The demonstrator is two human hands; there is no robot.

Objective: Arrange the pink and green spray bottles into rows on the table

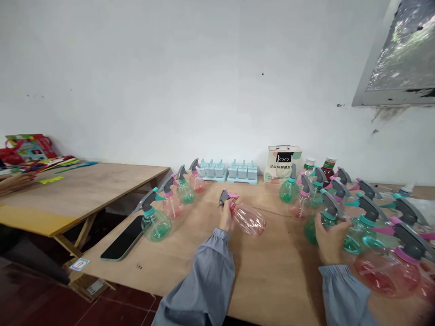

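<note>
My left hand (226, 217) is closed around the neck of a clear pink spray bottle (249, 219) that is tilted on its side above the wooden table (272, 276), its grey and pink trigger head pointing left. My right hand (329, 240) is closed on a green spray bottle (314, 228) at the left edge of a crowd of several pink and green spray bottles (370, 226) on the right. Both arms wear grey sleeves.
A row of several spray bottles (170, 203) stands on the left of the table, with a black phone (123, 239) near the edge. Light blue moulds (228, 171), a white box (282, 164) and small bottles sit by the wall. A second table (68, 194) stands left.
</note>
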